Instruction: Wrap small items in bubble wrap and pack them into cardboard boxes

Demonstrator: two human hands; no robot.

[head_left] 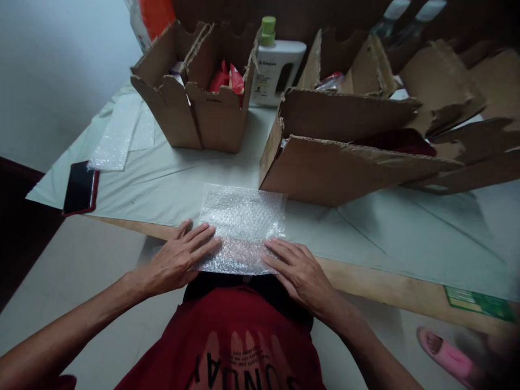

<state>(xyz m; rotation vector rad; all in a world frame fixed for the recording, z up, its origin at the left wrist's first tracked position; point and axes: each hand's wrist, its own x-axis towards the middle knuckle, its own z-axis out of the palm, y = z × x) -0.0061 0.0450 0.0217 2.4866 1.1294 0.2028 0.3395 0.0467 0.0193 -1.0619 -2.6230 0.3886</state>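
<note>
A clear sheet of bubble wrap (244, 214) lies at the table's front edge, its near end reaching past the edge toward my body. On its left side my left hand (181, 257) rests with fingers stretched out and a little apart, palm down. Opposite it, my right hand (298, 268) lies on the sheet's right edge, fingers extended as well. Neither hand grasps anything that I can see. A pinkish tint shows through the near strip of the wrap; what causes it I cannot make out.
Cut cardboard boxes (219, 122) holding small packets stand behind, with a larger box (309, 168) close at right. A white bottle (270, 73) with a green cap is between them. At left are a phone (80, 188) and more bubble wrap (116, 132). A pink slipper (450, 357) shows below right.
</note>
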